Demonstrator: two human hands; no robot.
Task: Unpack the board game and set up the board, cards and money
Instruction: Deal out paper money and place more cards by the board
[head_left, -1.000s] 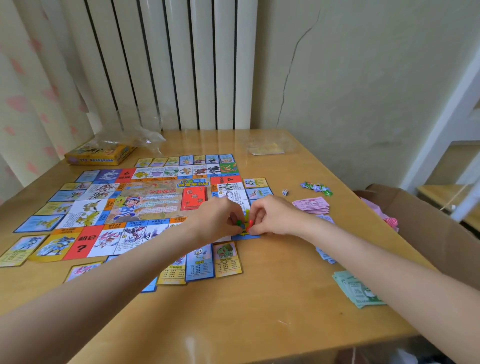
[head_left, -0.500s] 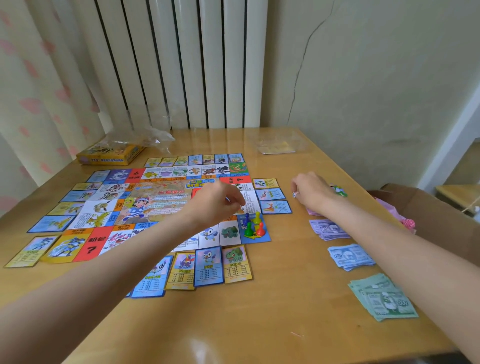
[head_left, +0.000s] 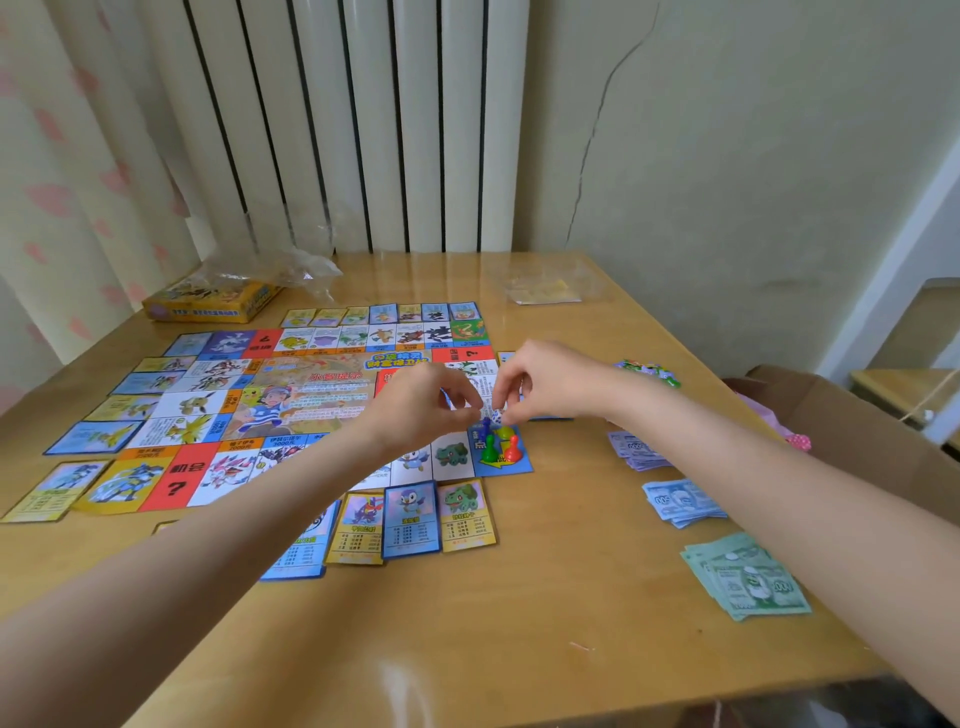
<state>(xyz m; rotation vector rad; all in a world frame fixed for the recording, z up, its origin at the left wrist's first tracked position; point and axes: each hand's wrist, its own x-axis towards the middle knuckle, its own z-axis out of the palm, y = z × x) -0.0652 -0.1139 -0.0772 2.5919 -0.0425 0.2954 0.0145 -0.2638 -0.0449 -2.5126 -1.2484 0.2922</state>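
I am holding both hands over the board (head_left: 291, 395) on the surface (head_left: 519, 597). My right hand (head_left: 550, 382) is pinching a small die (head_left: 497, 417) above the pawns (head_left: 497, 444); my left hand (head_left: 423, 402) is curling its fingers beside it, and I cannot tell if its grip is holding anything. The money (head_left: 748, 582) is lying to the right.

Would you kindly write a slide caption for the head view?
Both hands, left and right, meet above four pawns on the board's blue corner square; money stacks lie at right.
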